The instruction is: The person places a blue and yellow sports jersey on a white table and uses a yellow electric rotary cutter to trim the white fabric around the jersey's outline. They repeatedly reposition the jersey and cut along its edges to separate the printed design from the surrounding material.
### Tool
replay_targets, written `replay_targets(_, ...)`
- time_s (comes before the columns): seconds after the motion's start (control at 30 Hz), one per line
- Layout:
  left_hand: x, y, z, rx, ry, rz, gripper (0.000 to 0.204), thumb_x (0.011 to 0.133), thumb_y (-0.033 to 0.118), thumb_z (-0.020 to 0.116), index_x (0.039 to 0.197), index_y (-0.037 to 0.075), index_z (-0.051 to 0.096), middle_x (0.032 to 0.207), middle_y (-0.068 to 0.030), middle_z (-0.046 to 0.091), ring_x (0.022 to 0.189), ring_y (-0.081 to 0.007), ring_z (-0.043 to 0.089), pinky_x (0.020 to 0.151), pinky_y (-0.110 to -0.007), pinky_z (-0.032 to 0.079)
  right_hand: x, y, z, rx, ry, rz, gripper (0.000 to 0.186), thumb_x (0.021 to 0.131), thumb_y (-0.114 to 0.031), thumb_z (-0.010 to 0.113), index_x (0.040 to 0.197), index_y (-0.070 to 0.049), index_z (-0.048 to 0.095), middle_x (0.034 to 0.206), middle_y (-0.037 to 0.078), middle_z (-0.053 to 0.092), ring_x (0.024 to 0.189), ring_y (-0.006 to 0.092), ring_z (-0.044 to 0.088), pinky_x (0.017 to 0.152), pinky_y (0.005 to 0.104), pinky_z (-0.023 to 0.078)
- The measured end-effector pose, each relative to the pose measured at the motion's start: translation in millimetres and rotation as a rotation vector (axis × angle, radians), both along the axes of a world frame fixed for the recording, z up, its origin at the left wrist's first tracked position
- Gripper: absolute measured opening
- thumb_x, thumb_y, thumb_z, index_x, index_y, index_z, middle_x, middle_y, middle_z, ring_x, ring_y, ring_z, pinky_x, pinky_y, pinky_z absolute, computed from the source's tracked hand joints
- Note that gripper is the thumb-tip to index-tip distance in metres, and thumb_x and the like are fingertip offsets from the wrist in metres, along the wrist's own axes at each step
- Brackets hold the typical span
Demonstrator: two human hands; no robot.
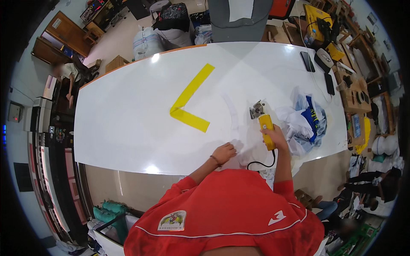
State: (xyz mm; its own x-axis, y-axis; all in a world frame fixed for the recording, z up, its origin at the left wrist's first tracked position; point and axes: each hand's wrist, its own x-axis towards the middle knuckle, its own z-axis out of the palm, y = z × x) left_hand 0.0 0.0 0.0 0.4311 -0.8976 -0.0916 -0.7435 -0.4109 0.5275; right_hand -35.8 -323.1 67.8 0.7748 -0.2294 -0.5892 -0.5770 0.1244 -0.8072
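My right hand (277,137) is wrapped round the yellow body of an electric rotary fabric cutter (266,128). The cutter's metal blade head (257,110) points away from me over the white table (128,128), and a black cord (261,163) trails from its near end. At the near edge of the table my left hand (225,152) rests with its fingers curled in; whether anything is in them is hidden. A folded yellow fabric strip (193,88) lies bent in a V at the middle. Between it and the cutter is a faint white strip (232,112).
To the right sits a plastic bag with white and blue cloth (303,123). Two phones (307,62) and a grey case (323,59) lie at the far right. A grey chair (239,25) and stuffed sacks (147,42) stand beyond the table. Another person (68,77) sits at left.
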Motion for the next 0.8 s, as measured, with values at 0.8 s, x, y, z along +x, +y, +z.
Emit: replay_targets(0.8, 37.4, 60.3, 35.3, -0.074, -0.102, 0.751, 0.049, 0.092, 0.026, 0.074, 0.136, 0.007, 0.062, 0.138, -0.0174, 0.061, 0.133, -0.0371, 0.052, 0.110, -0.048, 0.045, 105.0, -69.1, -13.4, -1.013, 0.104, 0.072, 0.061, 0.085, -0.050, 0.076, 0.131, -0.012, 0.062, 0.112, 0.018, 0.073, 0.110, 0.0385, 0.070, 0.089, 0.0523, 0.055)
